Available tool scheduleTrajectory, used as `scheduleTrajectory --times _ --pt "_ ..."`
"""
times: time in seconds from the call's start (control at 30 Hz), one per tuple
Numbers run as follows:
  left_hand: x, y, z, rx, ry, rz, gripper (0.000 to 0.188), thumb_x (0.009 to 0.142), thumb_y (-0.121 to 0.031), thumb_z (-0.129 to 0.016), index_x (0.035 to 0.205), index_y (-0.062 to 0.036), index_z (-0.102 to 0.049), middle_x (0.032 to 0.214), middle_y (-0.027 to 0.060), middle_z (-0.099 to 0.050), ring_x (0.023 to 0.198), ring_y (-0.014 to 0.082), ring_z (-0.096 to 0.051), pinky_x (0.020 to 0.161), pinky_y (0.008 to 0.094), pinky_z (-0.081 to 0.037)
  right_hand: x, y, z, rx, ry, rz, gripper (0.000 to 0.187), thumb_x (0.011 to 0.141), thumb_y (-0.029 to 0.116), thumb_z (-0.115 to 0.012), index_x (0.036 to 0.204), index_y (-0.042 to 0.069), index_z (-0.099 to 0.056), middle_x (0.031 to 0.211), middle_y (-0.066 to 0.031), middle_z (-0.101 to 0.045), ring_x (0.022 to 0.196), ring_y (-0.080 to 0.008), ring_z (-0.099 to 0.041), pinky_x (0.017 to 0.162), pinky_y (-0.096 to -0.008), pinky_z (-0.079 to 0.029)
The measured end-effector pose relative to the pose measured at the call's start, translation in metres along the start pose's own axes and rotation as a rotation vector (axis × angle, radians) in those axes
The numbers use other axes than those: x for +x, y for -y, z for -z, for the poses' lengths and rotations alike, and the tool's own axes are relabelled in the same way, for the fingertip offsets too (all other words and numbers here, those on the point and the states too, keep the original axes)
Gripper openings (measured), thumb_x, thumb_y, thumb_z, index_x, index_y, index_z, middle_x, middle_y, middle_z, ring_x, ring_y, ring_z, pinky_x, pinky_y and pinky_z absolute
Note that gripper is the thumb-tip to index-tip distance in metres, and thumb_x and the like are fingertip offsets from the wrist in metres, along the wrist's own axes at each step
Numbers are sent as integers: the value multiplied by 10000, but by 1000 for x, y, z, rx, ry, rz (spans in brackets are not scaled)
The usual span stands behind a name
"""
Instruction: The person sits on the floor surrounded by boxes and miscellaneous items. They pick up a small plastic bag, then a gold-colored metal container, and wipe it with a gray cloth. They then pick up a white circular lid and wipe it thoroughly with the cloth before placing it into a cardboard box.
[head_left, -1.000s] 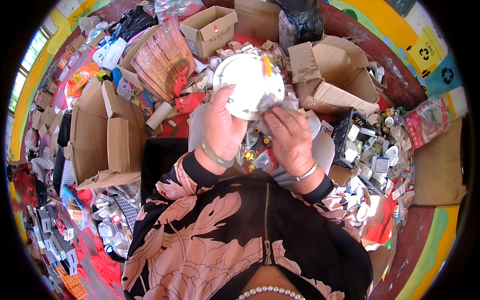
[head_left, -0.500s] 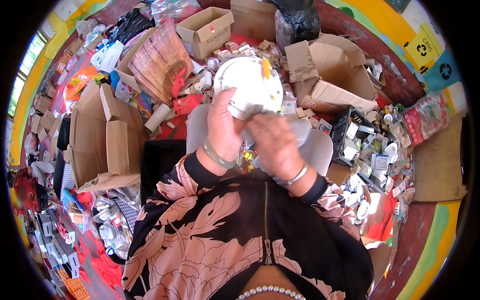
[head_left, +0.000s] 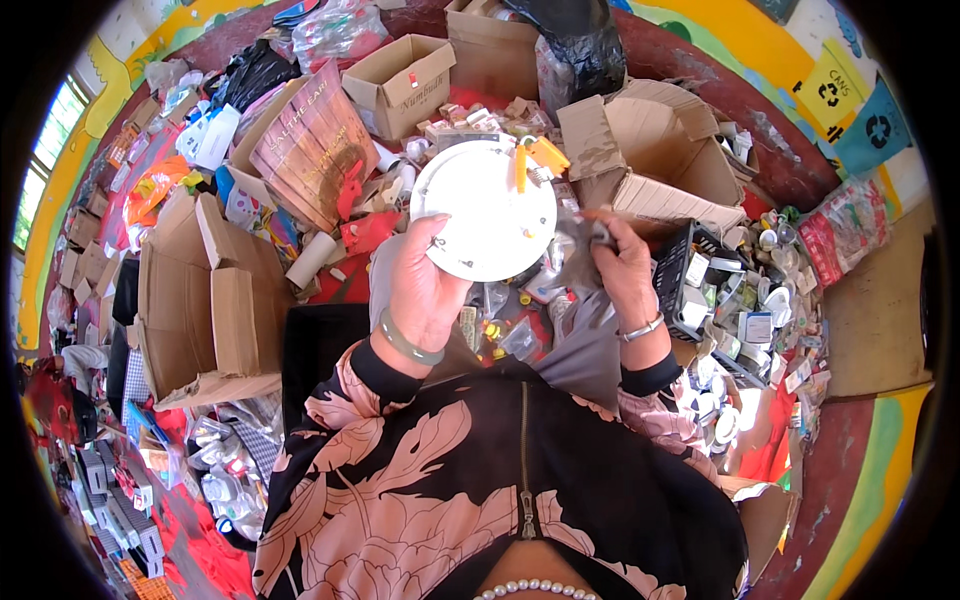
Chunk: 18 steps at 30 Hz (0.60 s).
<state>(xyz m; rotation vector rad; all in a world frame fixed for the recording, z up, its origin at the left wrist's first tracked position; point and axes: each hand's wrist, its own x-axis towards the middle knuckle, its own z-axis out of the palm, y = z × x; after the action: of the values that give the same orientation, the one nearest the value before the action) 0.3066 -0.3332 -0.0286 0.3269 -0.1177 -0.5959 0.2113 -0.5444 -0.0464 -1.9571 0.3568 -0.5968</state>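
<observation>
A flat white round disc (head_left: pixel 483 210) is gripped at its lower left edge by my left hand (head_left: pixel 420 285), thumb on its face. Orange plastic parts (head_left: pixel 545 157) stick out at the disc's upper right, and a few small dark marks show on its surface. To the right of the disc and apart from it, my right hand (head_left: pixel 632 270) pinches a limp grey scrap (head_left: pixel 578 262) that hangs from the fingertips. The scrap is blurred, so whether it is cloth or film cannot be made out.
Open cardboard boxes stand at the left (head_left: pixel 240 310), far middle (head_left: pixel 402 85) and right (head_left: pixel 670 150). A black crate (head_left: pixel 680 275) holds small packages. Mixed discarded packaging surrounds me, with small yellow pieces (head_left: pixel 492 332) below the disc. A black bag (head_left: pixel 580 45) stands at the back.
My right hand has moved away from the disc's lower edge to the right, with the grey scrap now showing in its fingers. The disc has shifted slightly left and down, and its orange parts show more.
</observation>
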Motion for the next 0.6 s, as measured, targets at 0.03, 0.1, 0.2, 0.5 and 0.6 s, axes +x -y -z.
scheduleTrajectory --times 0.03,0.1,0.2,0.5,0.6 --pt "0 -1 0 -7 9 3 416 821 -75 -510 1225 7 -454 1176 112 -558 1095 251 -536 967 419 -404 -4 -1 1 155 66 -65 329 698 -87 -437 948 8 -628 857 -42 -638 703 -106 -560 635 -234 -443" --pt "1 -1 0 -6 15 33 427 814 -86 -520 1225 11 -454 1182 116 -556 1104 256 -530 973 433 -397 -11 2 3 464 189 -192 329 692 -88 -421 927 3 -633 815 -34 -626 699 -89 -544 637 -224 -435" --pt "5 -2 9 0 12 64 438 809 -95 -528 1227 11 -453 1194 120 -551 1118 262 -522 982 443 -387 -18 8 6 780 328 -189 215 771 8 -454 888 -20 -632 704 -57 -595 624 -99 -519 607 -217 -405" --pt "7 28 17 -105 18 244 477 800 -70 -509 1260 30 -431 1231 165 -534 1147 302 -507 1005 475 -374 -45 22 -2 644 370 -207 279 913 248 -544 1004 -9 -607 751 -34 -608 594 -101 -548 524 -237 -445" --pt "4 50 16 -38 5 399 488 818 -84 -498 1286 20 -402 1278 150 -497 1194 298 -463 1042 465 -329 -64 15 7 711 341 -414 260 904 257 -563 977 17 -632 747 -24 -604 614 -92 -544 550 -236 -456"
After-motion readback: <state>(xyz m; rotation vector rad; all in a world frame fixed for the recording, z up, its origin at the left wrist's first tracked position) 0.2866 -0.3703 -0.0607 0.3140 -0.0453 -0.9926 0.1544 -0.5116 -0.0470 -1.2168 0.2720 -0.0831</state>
